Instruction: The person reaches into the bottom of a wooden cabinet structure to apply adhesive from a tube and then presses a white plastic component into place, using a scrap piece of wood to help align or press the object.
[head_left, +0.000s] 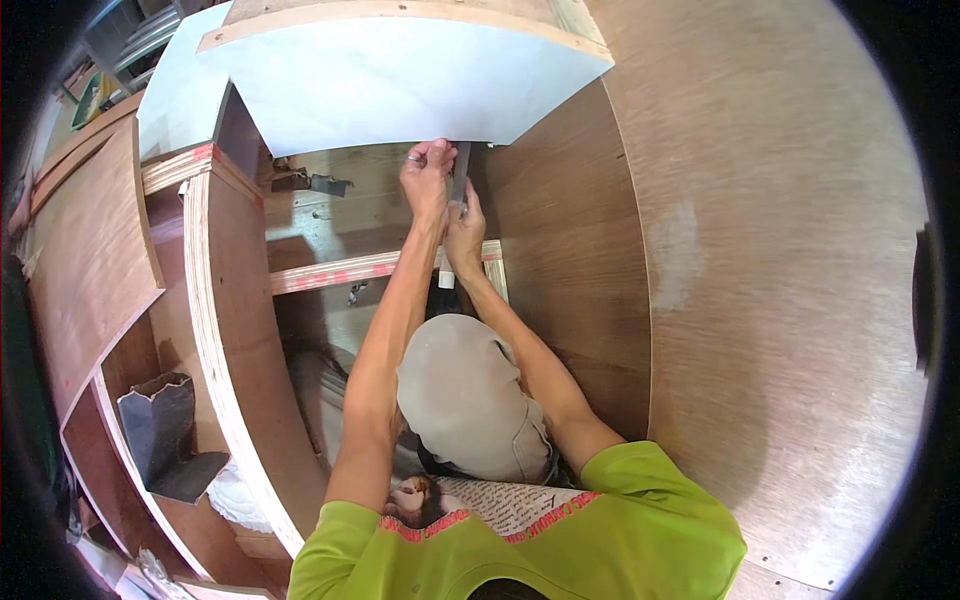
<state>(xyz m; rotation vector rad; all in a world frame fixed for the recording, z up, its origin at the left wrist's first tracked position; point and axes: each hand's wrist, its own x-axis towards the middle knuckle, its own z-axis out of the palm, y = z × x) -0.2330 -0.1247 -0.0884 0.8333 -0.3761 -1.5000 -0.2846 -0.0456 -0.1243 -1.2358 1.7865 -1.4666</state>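
My left hand (pixel 426 175) has its fingers bent and pinched beside the top of a narrow grey strip (pixel 461 160), just under a white panel (pixel 400 85); what exactly they grip is unclear. My right hand (pixel 462 230) is closed round the strip lower down. A short white piece (pixel 446 278) shows below it. Both hands are inside a wooden cabinet frame, above a plywood crosspiece (pixel 335 273). A grey cloth-covered rounded shape (pixel 460 390), apparently my knee, sits between my forearms.
A large plywood panel (pixel 780 270) fills the right. On the left stand an upright board (pixel 240 350), a curved plywood sheet (pixel 85 260) and compartments holding a dark bent sheet (pixel 155 440) and white material (pixel 238 497). Dark scraps (pixel 328 185) lie behind the crosspiece.
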